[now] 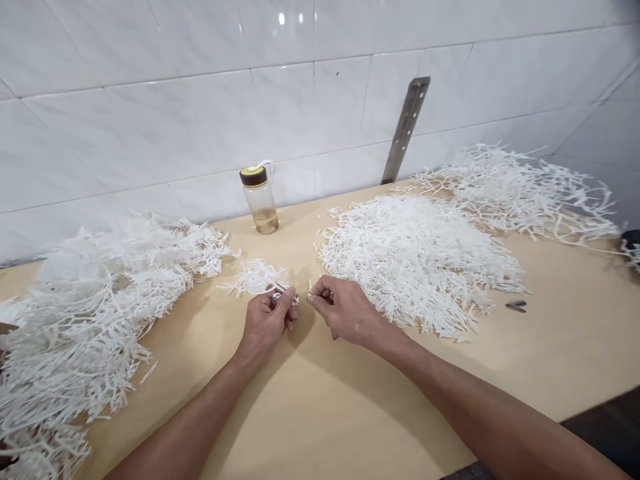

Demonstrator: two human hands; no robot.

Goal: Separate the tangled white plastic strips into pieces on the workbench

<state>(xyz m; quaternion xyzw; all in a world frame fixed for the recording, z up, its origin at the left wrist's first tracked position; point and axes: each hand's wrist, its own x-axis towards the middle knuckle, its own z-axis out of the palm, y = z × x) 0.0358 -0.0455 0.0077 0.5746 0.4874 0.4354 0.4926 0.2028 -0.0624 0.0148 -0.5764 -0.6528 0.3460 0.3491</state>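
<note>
My left hand (pixel 264 327) is closed round a few thin white sprigs (pixel 276 297), their tips sticking out between thumb and fingers. Just to its right, my right hand (pixel 346 308) pinches a small white stick (pixel 310 286) between thumb and forefinger. The two hands are close but apart, above the wooden table (pixel 300 413). Beyond my left hand lies a small heap of white branched pieces (pixel 257 277). A broad pile of short white sticks (pixel 415 253) spreads beside my right hand. What my curled fingers cover is hidden.
A large heap of branched white strands (pixel 115 300) fills the left side, and another tangle (pixel 530 190) lies back right. A bottle (pixel 260 203) with some liquid stands near the tiled wall. A metal strip (pixel 406 130) leans there. Small dark pieces (pixel 516 306) lie right.
</note>
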